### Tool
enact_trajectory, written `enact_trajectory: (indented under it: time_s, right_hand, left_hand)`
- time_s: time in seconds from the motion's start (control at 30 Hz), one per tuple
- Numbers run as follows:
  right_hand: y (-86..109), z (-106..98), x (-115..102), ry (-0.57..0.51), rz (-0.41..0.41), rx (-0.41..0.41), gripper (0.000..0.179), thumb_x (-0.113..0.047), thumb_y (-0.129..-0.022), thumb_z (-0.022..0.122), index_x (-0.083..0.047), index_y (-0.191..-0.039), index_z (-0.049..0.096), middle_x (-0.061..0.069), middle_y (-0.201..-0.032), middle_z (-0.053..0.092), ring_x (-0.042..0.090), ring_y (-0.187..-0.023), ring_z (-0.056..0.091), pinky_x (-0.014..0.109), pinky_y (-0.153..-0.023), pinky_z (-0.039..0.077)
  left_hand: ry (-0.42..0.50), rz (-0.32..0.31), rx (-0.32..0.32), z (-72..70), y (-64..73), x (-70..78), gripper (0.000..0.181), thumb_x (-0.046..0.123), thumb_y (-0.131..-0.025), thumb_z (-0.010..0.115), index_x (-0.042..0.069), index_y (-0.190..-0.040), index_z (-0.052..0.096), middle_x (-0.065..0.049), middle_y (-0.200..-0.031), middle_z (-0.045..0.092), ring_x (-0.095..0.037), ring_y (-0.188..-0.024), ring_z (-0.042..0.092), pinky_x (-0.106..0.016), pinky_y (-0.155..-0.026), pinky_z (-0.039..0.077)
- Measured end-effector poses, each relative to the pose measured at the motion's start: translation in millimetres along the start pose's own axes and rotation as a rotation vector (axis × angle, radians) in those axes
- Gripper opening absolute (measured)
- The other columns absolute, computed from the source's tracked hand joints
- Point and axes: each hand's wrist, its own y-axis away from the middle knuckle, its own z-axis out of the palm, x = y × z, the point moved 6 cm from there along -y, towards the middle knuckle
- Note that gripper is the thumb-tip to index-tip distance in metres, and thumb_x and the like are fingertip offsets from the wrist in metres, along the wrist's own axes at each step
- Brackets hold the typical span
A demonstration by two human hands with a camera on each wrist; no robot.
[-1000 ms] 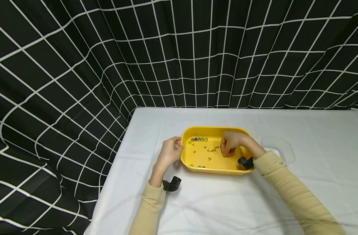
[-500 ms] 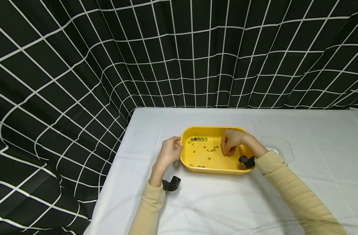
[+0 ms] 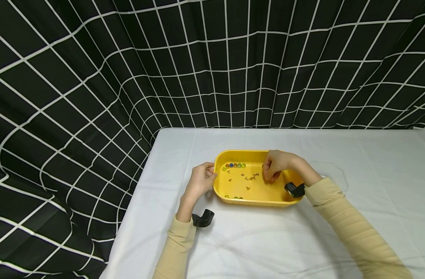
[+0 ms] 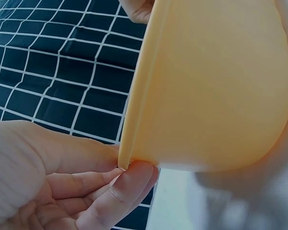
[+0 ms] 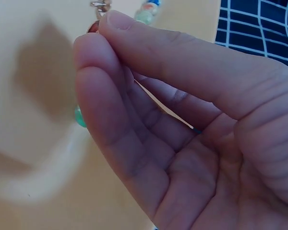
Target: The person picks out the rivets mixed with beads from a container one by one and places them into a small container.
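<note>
Black grid curtain [image 3: 205, 58] hangs beyond far and left edges of white-covered table [image 3: 380, 174]. Yellow tray [image 3: 263, 195] sits toward table's far left corner. Your left hand [image 3: 199, 179] grips tray's left edge. Your right hand [image 3: 279, 162] reaches inside tray's right half. Glass marbles [image 3: 235, 165] line tray's far edge near left corner; few more along near edge. Gold pins [image 3: 251, 179] lie mid-tray. Your right hand pinches small reddish-brown piece [image 5: 92, 27], kind unclear.

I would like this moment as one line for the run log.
left grip: pinches yellow tray rim | right grip: pinches small reddish item | marbles, brass-coloured pieces: inside tray
</note>
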Motion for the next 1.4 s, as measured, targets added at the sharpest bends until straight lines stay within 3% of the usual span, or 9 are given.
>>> enact_trajectory:
  time_s: [1.0,1.4]
  right_hand:
    - [37.5,-26,-10,0.057,-0.044,0.100,0.007,-0.002,-0.076,0.067,0.002,-0.071,0.064,0.004,-0.065,0.060,0.015,-0.061,0.055,0.029,-0.062,0.054]
    - [54.2,-38,3,0.042,-0.027,0.129,0.009,-0.003,-0.077,0.069,0.002,-0.073,0.063,0.003,-0.066,0.059,0.016,-0.063,0.057,0.030,-0.062,0.054]
  left_hand:
    - [-0.009,-0.005,0.010,1.2,-0.1,-1.6,0.032,0.003,-0.086,0.061,-0.008,-0.116,0.058,-0.012,-0.092,0.061,-0.022,-0.083,0.060,-0.031,-0.072,0.052]
    - [-0.008,-0.010,0.007,0.7,-0.3,-1.9,0.032,0.003,-0.086,0.062,-0.008,-0.116,0.058,-0.012,-0.092,0.061,-0.022,-0.082,0.060,-0.031,-0.072,0.052]
